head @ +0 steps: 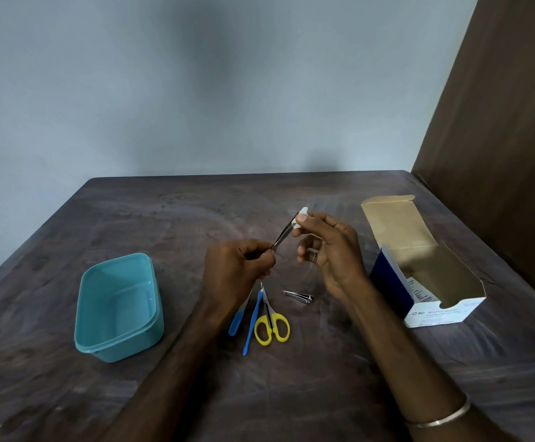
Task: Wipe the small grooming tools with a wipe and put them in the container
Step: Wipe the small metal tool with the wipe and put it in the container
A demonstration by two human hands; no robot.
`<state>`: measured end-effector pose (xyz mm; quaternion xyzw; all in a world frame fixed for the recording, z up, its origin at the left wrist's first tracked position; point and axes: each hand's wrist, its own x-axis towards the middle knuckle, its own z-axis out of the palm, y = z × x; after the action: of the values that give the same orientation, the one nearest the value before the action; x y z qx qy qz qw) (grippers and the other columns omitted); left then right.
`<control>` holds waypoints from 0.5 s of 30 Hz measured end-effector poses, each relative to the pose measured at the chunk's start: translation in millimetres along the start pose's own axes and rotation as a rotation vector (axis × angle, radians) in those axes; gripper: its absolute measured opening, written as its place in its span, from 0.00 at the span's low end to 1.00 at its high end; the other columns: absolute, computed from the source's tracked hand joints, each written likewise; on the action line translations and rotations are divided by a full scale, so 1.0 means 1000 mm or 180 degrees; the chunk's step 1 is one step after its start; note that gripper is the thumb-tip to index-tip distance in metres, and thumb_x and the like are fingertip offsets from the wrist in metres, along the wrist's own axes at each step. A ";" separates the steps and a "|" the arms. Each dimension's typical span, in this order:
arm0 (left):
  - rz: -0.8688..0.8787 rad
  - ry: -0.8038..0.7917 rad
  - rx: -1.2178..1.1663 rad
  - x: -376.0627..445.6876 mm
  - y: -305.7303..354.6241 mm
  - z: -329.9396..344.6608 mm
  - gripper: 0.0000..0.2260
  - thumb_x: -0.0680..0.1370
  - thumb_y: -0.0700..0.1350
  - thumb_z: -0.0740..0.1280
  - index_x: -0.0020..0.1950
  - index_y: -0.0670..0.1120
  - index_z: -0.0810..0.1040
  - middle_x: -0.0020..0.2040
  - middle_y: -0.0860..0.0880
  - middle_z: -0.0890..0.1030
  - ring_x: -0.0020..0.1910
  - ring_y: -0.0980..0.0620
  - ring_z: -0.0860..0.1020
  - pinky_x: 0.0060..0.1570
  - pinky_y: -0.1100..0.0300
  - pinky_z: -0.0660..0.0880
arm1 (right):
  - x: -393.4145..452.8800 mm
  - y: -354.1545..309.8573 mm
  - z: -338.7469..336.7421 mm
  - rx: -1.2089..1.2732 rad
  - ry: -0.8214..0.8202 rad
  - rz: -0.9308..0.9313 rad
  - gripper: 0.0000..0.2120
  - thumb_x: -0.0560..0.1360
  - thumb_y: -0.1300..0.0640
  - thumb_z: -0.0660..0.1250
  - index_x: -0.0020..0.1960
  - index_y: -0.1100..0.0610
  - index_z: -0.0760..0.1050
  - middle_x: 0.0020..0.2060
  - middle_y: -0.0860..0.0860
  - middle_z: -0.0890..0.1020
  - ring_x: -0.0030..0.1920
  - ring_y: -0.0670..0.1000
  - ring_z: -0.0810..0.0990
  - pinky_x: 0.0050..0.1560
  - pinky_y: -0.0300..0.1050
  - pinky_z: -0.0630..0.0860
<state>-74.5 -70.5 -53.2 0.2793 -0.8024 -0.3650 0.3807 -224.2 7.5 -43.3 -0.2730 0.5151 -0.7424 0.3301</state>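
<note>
Your left hand (239, 266) curls its fingers around the lower end of the tweezers (283, 234), holding them above the surface (164, 218) so they slant up and to the right. Your right hand (326, 250) pinches a small white wipe (301, 216) around the upper tip of the tweezers between thumb and forefinger, with the other fingers loosely bent below. A ring sits on one right finger and a metal bangle (441, 416) circles your right forearm.

The teal container (117, 309) stands open to your left, well apart from both hands, and nothing shows inside it. On the surface just below your hands lie two blue-handled tools (243, 323), the yellow-handled scissors (272, 327) touching one of them, and a metal nail clipper (299, 296) just to their right. The opened wipe box (419, 272) rests on its side to your right, its flap raised.
</note>
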 end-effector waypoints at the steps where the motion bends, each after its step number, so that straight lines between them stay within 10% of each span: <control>1: -0.0004 0.0007 0.0013 0.000 0.000 0.000 0.06 0.76 0.38 0.70 0.51 0.42 0.85 0.35 0.50 0.84 0.32 0.55 0.82 0.37 0.60 0.82 | 0.000 0.000 0.000 -0.0020 -0.0010 0.0017 0.03 0.75 0.59 0.71 0.47 0.58 0.82 0.37 0.55 0.84 0.29 0.51 0.77 0.30 0.44 0.76; 15: -0.0196 0.0058 -0.0305 0.000 -0.005 0.002 0.06 0.77 0.36 0.69 0.49 0.43 0.85 0.34 0.48 0.84 0.32 0.52 0.83 0.36 0.58 0.82 | -0.003 0.008 0.005 -0.0636 -0.0072 -0.0110 0.06 0.73 0.59 0.74 0.43 0.63 0.82 0.35 0.56 0.85 0.27 0.51 0.76 0.28 0.44 0.74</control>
<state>-75.0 -72.6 -58.2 0.2886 -0.7715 -0.4120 0.3896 -216.7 4.9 -49.1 -0.3217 0.5780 -0.6898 0.2941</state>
